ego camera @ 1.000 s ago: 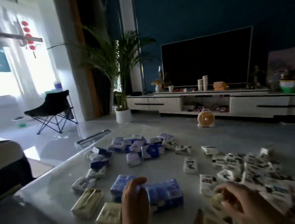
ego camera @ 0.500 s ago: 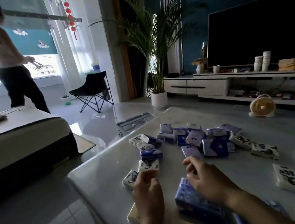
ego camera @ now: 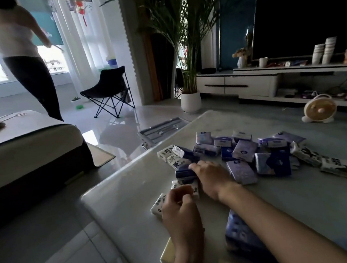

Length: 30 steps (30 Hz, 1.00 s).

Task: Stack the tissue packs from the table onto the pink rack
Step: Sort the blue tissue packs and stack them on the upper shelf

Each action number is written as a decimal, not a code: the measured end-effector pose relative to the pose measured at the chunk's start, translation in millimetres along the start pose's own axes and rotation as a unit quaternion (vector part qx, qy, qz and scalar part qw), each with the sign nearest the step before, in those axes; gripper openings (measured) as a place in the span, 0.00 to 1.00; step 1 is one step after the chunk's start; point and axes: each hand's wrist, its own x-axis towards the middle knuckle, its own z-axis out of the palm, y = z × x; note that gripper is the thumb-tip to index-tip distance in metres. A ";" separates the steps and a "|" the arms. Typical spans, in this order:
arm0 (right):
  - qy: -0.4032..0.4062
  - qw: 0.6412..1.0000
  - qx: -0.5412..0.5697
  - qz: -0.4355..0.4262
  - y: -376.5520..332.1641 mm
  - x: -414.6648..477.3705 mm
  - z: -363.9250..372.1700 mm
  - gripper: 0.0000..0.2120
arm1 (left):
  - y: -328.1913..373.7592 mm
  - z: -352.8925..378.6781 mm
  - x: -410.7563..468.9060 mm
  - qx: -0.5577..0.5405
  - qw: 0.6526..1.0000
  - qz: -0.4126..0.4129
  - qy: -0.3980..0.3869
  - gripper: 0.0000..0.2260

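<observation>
Grey, shiny table (ego camera: 132, 202) with tissue packs (ego camera: 243, 152) all over the top. At the far side, a heap (ego camera: 275, 156) of blue and purple ones, touching and lying on each other. To the right of the heap, white packs (ego camera: 339, 167) with black print, flat on the table.

Right hand (ego camera: 211, 175) reaching across to the left edge of the heap, fingertips (ego camera: 192, 167) on top of a dark blue pack (ego camera: 183, 172). Cannot tell whether gripping that pack or only touching, with the other fingers hidden.

Left hand (ego camera: 181, 212) nearer, just below the right one, fingers curled in tight. Resting against a small white pack (ego camera: 158, 205) on the table; cannot tell if pinching the pack or only lying on top. Another white pack (ego camera: 183, 185) between the two hands.

Under the right forearm, a big blue pack (ego camera: 242, 236), close to the near edge. By the left wrist, a pale yellow pack (ego camera: 166, 255), partly hidden.

On the floor past the table corner, a flat grey tray (ego camera: 162, 130). Further back, a black folding chair (ego camera: 110, 88), a tall plant in a white pot (ego camera: 191, 101), a dark TV (ego camera: 304, 10) and a small round fan (ego camera: 319, 109). A person (ego camera: 20, 50) standing by the bright window, far left.
</observation>
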 end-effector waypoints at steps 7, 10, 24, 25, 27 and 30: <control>-0.072 0.820 0.546 0.158 16.4 -50.0 -36.4 0.16 | 8.6 9.8 -11.3 -0.044 0.996 -0.019 -0.071 0.04; -0.151 0.799 0.566 0.132 25.4 -74.3 -41.1 0.13 | 9.2 16.3 -18.4 -0.088 0.983 -0.073 -0.141 0.05; 0.025 0.963 0.018 0.268 70.1 -30.2 7.6 0.28 | 10.0 31.4 -14.4 -0.134 0.969 -0.156 -0.139 0.29; 0.019 0.962 0.028 0.270 69.1 -29.7 7.2 0.27 | 9.6 31.3 -13.4 -0.130 0.967 -0.159 -0.148 0.30; 0.025 0.957 0.102 0.272 67.7 -31.9 3.2 0.27 | 9.3 30.4 -11.9 -0.127 0.964 -0.166 -0.166 0.32; 0.072 0.919 0.278 0.270 65.7 -46.5 -11.6 0.25 | 9.5 29.0 -12.9 -0.123 0.965 -0.150 -0.179 0.36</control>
